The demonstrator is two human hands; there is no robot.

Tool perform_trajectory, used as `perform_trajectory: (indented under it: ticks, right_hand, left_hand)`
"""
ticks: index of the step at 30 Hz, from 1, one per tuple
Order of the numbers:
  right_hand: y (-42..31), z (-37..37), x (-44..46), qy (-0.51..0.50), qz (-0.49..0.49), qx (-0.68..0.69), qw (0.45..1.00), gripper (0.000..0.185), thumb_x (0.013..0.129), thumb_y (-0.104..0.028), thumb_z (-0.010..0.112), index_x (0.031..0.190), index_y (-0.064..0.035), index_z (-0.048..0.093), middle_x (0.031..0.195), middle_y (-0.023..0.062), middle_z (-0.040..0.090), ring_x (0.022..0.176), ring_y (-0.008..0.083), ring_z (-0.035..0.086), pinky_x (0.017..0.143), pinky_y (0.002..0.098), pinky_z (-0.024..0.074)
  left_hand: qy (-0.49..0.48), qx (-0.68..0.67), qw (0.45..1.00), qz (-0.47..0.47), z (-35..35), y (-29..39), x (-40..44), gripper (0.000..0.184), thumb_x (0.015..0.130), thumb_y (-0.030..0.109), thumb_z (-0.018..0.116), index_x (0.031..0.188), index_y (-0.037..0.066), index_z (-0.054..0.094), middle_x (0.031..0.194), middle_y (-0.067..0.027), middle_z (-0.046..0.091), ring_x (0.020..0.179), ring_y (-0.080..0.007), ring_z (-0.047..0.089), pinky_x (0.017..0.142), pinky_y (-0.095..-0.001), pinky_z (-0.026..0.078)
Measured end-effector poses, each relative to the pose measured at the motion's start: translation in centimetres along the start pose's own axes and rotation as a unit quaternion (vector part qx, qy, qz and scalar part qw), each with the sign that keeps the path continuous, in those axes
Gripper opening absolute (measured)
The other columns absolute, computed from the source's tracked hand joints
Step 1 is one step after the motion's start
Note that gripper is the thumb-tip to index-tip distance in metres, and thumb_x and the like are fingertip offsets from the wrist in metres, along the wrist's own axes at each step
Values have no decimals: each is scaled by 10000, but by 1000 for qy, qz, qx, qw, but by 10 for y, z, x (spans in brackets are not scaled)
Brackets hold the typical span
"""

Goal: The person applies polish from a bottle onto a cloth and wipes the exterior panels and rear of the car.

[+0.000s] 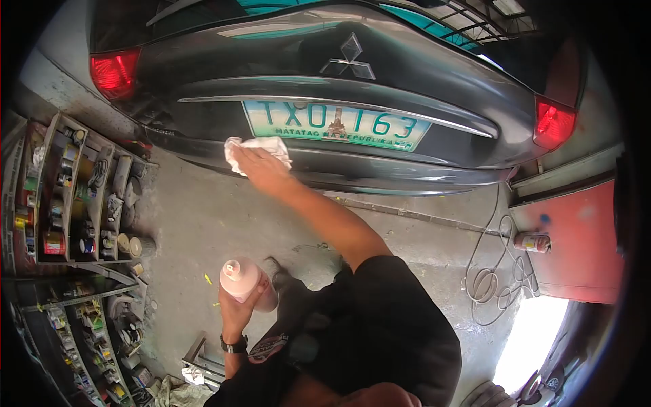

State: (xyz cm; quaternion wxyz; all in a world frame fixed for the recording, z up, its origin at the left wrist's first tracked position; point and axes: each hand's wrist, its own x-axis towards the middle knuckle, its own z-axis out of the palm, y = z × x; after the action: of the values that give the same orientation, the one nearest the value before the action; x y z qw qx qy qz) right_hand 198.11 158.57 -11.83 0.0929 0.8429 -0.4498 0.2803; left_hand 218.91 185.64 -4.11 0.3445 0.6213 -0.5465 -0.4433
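Note:
A white cloth (277,146) lies against the dark car's rear bumper (325,163), just below the left end of the license plate (400,125). My right hand (261,166) presses on that cloth, its fingers partly over it. Lower down, my left hand (239,308) is wrapped around a pinkish translucent bottle (245,281) with a pale nozzle cap. The bottle is upright, held near my body and apart from the car. A watch (234,344) is on my left wrist.
Shelves (88,197) crowded with cans and supplies stand on the left, with a second rack (88,339) below. A coiled hose or cable (488,281) lies on the floor at right, near a red panel (569,244). Crumpled cloths (183,393) sit at bottom left.

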Motion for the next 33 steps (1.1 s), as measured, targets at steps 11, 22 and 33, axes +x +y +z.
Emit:
perform_trajectory:
  ticks: [11, 22, 33]
  right_hand:
    - [167, -167, -313, 98, 303, -102, 942, 759, 741, -162, 784, 1435, -43, 500, 1455, 155, 482, 1344, 360, 478, 1096, 481, 420]
    - [342, -283, -445, 455, 506, -62, 730, 647, 1020, -271, 543, 1495, 124, 350, 1560, 294, 379, 1470, 442, 335, 1236, 424, 247]
    - [153, -129, -288, 325, 459, -49, 826, 644, 961, -168, 621, 1506, 72, 376, 1625, 265, 311, 1520, 528, 202, 1218, 632, 163]
  left_hand:
    - [-144, 35, 986, 74, 81, 81, 26, 460, 819, 115, 860, 1186, -19, 618, 1078, -87, 695, 983, -193, 676, 902, -338, 538]
    - [-195, 108, 971, 83, 127, 128, 7, 471, 807, 125, 869, 1183, -16, 621, 1079, -82, 691, 983, -186, 670, 900, -333, 534]
    - [-162, 27, 986, 42, 54, 67, 29, 484, 807, 103, 866, 1205, -24, 622, 1097, -104, 707, 1009, -204, 691, 914, -343, 544]
